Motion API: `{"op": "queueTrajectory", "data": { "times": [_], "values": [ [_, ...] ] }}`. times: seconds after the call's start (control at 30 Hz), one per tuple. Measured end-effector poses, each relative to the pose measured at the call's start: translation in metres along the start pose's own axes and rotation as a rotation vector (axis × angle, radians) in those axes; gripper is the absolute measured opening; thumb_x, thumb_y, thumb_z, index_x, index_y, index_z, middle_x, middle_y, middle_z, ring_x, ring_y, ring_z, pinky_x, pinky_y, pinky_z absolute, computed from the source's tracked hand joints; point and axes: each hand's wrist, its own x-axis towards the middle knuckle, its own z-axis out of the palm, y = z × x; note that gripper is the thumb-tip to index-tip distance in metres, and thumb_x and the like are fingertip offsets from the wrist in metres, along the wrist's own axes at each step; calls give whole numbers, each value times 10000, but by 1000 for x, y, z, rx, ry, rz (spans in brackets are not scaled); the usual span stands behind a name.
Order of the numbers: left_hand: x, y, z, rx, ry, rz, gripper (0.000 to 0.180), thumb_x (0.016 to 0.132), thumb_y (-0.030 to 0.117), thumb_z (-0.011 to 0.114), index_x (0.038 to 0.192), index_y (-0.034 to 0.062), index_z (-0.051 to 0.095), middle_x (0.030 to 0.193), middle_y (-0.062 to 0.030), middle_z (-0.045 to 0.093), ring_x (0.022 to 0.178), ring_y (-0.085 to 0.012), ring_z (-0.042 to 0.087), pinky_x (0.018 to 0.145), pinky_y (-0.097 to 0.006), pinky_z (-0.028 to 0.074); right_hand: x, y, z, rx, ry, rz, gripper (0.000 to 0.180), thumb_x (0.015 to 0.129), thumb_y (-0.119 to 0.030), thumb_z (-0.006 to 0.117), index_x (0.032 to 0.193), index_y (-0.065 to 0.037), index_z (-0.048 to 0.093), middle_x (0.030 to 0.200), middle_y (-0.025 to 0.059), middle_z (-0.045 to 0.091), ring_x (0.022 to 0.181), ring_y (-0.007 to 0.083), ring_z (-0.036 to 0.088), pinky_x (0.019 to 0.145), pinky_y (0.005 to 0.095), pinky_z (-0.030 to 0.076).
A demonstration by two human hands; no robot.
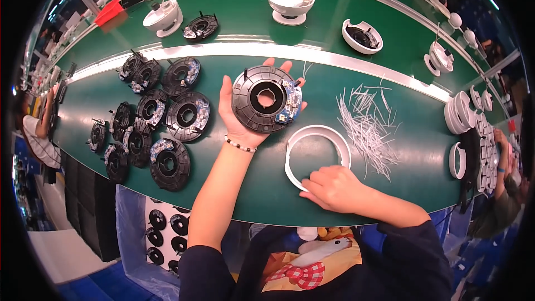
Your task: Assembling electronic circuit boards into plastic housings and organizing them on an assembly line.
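Green bench (267, 189): thin white strips (368, 128) piled at right, loose black discs (188, 100) clustered at left. My left fingers (225, 89): grasping circuit-board disc (248, 92) from beneath, thumb at left edge. My right fingers (320, 178): clasped on near rim of white ring (289, 161), located between held disc and strips.

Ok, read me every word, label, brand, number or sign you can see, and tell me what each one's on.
There is no text I can read here.
Blue circuit board on the black disc in the left hand: any markings are too small to read.
White ring at the right hand: no lettering shows.
Shirt print: a picture, no legible words.
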Motion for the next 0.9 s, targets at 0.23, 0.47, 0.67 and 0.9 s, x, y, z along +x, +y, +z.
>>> {"op": "queueTrajectory", "data": {
  "times": [0.23, 0.47, 0.67, 0.9],
  "values": [
    [-9, -2, -5, 50, -34, -18, 814, 744, 587, 432, 1335, 94, 168, 1367, -168, 189, 1229, -404, 215, 919, -616, 242, 23, 3, -25, -69, -142, 378, 992, 482, -461, 750, 1262, -43, 303, 1337, 186, 199, 1224, 407, 175, 976, 542, 159],
    [-7, -2, -4, 114, -20, 4, 818, 752, 582, 425, 1334, 73, 157, 1365, -183, 185, 1227, -409, 215, 911, -611, 261, 26, 28, -42, 85, -396, 315, 1146, 388, -357, 811, 1312, -55, 203, 1370, 199, 107, 1255, 418, 108, 982, 560, 166],
    [-1, -6, 0, 47, -31, -5, 737, 772, 553, 377, 1292, 46, 255, 1284, -206, 325, 1155, -397, 339, 893, -561, 337, 31, 50, -41, 146, -201, 183, 1037, 415, -301, 771, 1261, 14, 260, 1248, 195, 313, 1098, 369, 334, 946, 423, 279],
    [-7, -13, -5, 164, 170, 191, 547, 819, 418, 393, 1240, 75, 332, 1216, -206, 408, 1071, -303, 448, 892, -440, 386, 31, 65, -31, 1009, 525, 698, 1010, 547, -230, 774, 1316, -9, 158, 1289, 244, 271, 1197, 298, 312, 855, 369, 420]
  ]
}}
